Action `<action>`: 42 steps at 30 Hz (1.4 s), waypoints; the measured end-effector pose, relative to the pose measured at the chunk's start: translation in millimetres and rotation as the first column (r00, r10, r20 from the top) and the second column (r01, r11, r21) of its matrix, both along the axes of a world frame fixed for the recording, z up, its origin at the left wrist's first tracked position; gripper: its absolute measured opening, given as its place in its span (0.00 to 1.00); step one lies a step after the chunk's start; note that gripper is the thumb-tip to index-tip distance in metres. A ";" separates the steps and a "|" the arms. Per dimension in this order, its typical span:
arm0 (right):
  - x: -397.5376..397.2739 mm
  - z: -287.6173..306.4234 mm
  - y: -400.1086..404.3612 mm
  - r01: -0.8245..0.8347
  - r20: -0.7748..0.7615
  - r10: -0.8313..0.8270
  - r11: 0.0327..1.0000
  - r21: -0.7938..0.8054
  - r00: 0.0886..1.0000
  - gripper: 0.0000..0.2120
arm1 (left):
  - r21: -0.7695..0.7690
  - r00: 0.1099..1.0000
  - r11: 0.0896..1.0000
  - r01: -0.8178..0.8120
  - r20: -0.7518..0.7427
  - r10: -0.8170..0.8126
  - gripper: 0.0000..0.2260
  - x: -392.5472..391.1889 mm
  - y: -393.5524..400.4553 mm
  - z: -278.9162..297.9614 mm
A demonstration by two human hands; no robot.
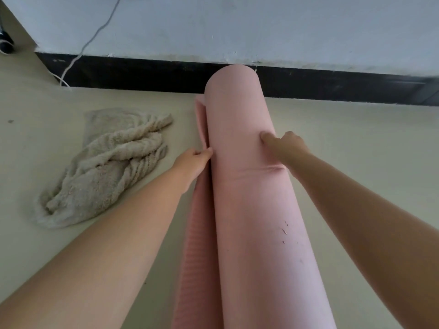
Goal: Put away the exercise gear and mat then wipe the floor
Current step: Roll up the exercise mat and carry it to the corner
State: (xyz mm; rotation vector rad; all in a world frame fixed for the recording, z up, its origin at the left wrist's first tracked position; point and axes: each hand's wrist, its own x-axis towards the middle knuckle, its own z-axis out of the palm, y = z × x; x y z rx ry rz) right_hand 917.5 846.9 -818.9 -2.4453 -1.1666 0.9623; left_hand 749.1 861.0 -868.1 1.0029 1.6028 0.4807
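A pink exercise mat (pixel 247 198), rolled into a thick tube, lies on the pale floor and points away from me toward the wall. A loose ribbed flap runs along its left side. My left hand (pixel 192 162) pinches the edge of that flap against the roll. My right hand (pixel 285 146) grips the roll from the right, thumb pressed into the foam and denting it. A crumpled beige towel (pixel 107 167) lies on the floor left of the mat, apart from both hands.
A white wall with a black skirting board (pixel 142 72) stands just beyond the mat's far end. A white cable (pixel 78 55) hangs down the wall to the floor at the left. A dark object (pixel 6 43) sits at the far left edge.
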 end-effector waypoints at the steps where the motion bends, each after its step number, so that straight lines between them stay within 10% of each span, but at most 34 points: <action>1: 2.3 -1.3 1.7 0.048 -0.076 -0.046 0.999 0.019 0.996 0.32 | -0.013 0.999 1.000 -0.005 0.032 0.005 0.31 3.0 1.9 2.7; 14: 5.3 4.9 -9.5 0.147 -0.349 -0.082 0.976 0.163 0.933 0.31 | 0.089 0.985 0.992 -0.091 0.155 0.076 0.41 19.5 2.9 27.0; 23: 13.3 97.8 -47.4 0.243 -0.351 -0.110 0.900 0.363 0.930 0.42 | 0.336 0.995 0.942 -0.005 0.096 -0.029 0.27 42.9 -24.2 129.0; 28: 44.0 191.5 -58.8 0.332 -0.439 -0.090 0.791 0.514 0.894 0.31 | 0.535 0.972 0.839 0.099 0.128 -0.196 0.46 64.5 -25.2 232.9; 36: 73.3 296.5 -71.1 0.346 -0.452 -0.021 0.674 0.653 0.892 0.29 | 0.763 0.960 0.597 0.248 -0.108 -0.260 0.59 91.0 -36.2 344.0; 42: 92.7 312.8 -65.1 0.315 -0.501 0.039 0.734 0.602 0.865 0.31 | 0.735 0.943 0.592 0.329 -0.228 -0.240 0.53 97.3 -42.9 342.9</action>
